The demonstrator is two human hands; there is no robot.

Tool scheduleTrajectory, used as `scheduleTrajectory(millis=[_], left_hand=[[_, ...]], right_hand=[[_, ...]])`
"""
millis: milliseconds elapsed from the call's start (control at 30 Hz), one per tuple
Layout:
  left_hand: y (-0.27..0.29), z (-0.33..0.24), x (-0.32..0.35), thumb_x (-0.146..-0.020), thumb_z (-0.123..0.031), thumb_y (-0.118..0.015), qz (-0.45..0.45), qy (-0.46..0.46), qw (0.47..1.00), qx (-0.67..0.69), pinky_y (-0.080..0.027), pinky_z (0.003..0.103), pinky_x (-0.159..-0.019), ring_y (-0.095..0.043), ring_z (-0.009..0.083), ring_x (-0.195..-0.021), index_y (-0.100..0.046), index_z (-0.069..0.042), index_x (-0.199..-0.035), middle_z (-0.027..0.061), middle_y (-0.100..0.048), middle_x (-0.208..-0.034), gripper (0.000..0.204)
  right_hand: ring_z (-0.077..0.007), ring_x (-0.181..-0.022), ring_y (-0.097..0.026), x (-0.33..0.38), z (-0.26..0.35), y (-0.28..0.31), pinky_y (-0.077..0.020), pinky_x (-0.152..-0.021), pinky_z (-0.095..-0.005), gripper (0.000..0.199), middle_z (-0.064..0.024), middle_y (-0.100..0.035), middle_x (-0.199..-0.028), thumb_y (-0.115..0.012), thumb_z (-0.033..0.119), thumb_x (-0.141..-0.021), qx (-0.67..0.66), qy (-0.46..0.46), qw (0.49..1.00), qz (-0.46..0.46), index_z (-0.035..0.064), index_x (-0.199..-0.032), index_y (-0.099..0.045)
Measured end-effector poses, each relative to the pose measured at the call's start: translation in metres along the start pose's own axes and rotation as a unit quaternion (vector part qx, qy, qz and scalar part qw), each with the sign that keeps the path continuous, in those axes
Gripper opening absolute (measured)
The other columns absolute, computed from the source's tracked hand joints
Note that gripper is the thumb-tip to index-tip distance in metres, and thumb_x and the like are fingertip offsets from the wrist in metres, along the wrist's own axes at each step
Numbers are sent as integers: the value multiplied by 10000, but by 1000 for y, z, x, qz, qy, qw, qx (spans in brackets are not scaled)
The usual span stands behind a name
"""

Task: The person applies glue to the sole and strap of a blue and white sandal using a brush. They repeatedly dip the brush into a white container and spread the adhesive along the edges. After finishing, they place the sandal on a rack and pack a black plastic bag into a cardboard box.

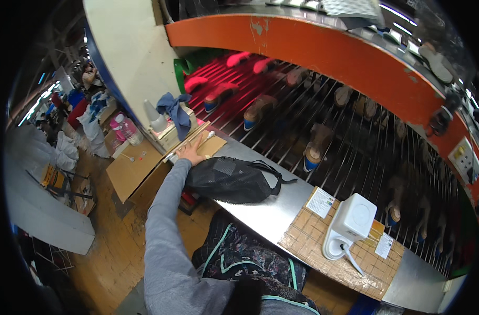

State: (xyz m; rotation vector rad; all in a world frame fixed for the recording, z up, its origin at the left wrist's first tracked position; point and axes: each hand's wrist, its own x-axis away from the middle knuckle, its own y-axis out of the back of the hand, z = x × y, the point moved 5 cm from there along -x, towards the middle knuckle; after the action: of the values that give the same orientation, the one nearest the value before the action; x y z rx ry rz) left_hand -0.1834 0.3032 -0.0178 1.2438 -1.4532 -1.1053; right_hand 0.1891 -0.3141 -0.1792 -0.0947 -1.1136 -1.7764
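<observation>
My left hand (pixel 191 151), at the end of a grey sleeve, reaches to the left end of the metal ledge. Its fingers are spread over a piece of cardboard (pixel 216 145), close to a thin stick with a white tip (pixel 211 134). Just to the right of the wrist lies a limp black mesh bag-like thing (pixel 229 180) with a dark cord at its end. My right hand does not show.
Shoes (pixel 312 152) lie on a rack of metal rods, some under red light, below an orange beam (pixel 313 39). A white container (pixel 355 218) stands on taped cardboard (pixel 302 233) at right. Left are a blue cloth (pixel 175 111), grey cone (pixel 154 116) and pink-labelled bottles (pixel 126 128).
</observation>
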Motion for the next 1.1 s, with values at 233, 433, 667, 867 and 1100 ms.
scheduleTrajectory(millis=[233,433,667,867,1100], left_hand=[[-12,12,-13,-683,-579,-678,18,84,996,-1,-105,651,-1090,-227,378,-1409,-149,-415,-1485,192,-182,-1546,974],[-45,41,-59,-681,-549,-693,39,18,998,51,-314,455,-1096,-413,367,-1310,-319,-252,-1464,213,-400,-1435,917],[-8,14,-26,-711,-503,-694,50,19,998,-13,-256,589,-1070,-416,357,-1300,-273,-380,-1462,206,-431,-1405,870],[18,-26,-58,-786,-641,-573,-71,-77,994,-42,-243,569,-1082,-305,441,-1343,-300,-335,-1462,234,-259,-1497,791],[-5,-40,-186,-908,-555,-460,-100,-229,962,-106,-282,511,-1093,-263,462,-1357,-486,-162,-1371,181,-302,-1500,608]], right_hand=[[-312,-1070,-626,17,-53,13,-487,-913,-414,563,-209,-649,-1110,-713,347,-797,-18,3,999,-31,39,-1249,-579],[-322,-961,-643,53,-94,20,-504,-842,-412,451,-189,-666,-986,-679,264,-800,-48,-22,991,-122,60,-1195,-608],[-322,-842,-669,98,-80,31,-526,-766,-392,312,-162,-692,-861,-657,185,-798,-85,-44,975,-199,81,-1092,-656],[-339,-843,-661,87,-32,11,-521,-766,-413,301,-174,-685,-858,-662,179,-798,-92,-77,973,-199,63,-1076,-650],[-391,-950,-590,49,102,4,-480,-834,-423,281,-215,-627,-977,-587,90,-805,-101,97,932,-335,16,-1074,-623]])
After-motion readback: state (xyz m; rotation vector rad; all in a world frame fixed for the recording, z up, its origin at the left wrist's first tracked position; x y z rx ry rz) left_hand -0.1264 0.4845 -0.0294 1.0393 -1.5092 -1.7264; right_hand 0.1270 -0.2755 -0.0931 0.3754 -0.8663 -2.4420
